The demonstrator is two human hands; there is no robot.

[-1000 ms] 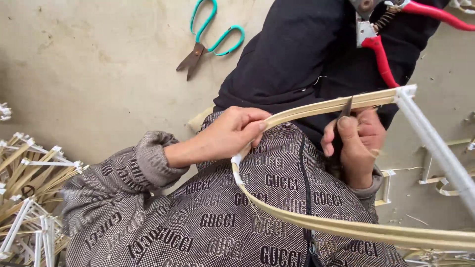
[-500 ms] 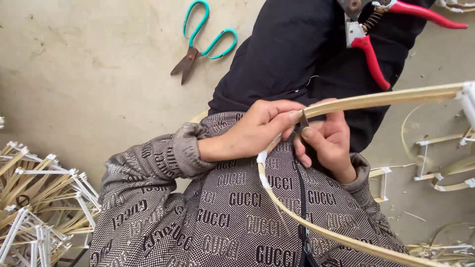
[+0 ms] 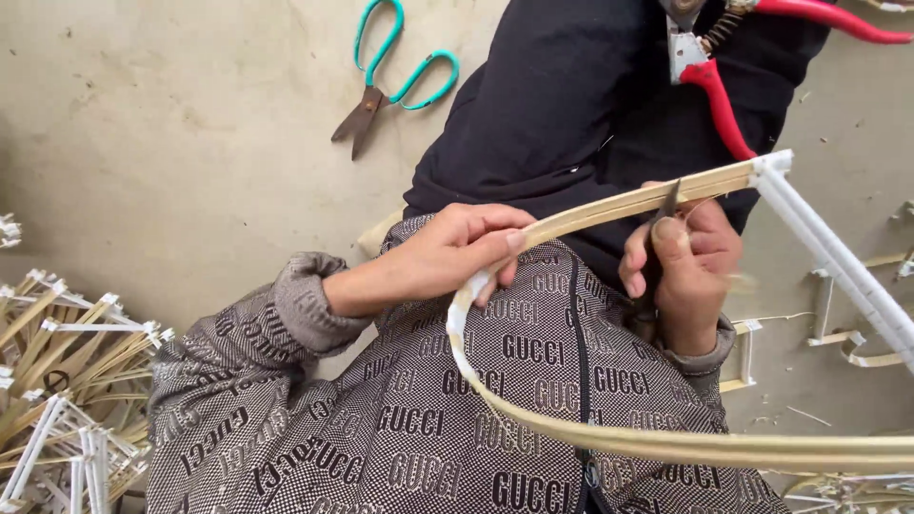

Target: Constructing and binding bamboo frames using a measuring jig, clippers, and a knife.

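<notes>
— What do we have at the centre of the frame?

— A bent bamboo strip [image 3: 609, 205], running from the middle up to the right, where it meets a white-wrapped rod [image 3: 838, 257]. Its lower run curves down and across the bottom right of the frame.

— And our hands on it?

— Our left hand [image 3: 447, 257] pinches the strip at its bend, fingers pressed together on the white-taped corner. Our right hand [image 3: 685, 271] is closed around a small dark blade [image 3: 669, 202], whose tip touches the strip just right of centre.

— What lies further out?

— Red-handled pruning shears [image 3: 724, 105] rest on the dark trouser leg [image 3: 571, 105] in the upper right. Teal-handled scissors [image 3: 395, 71] lie on the floor [image 3: 171, 143] at the upper middle, well apart from our hands. A heap of bamboo pieces with white-wrapped ends [image 3: 67, 381] sits in the lower left, and a few more finished pieces [image 3: 857, 333] lie at the right edge.
</notes>
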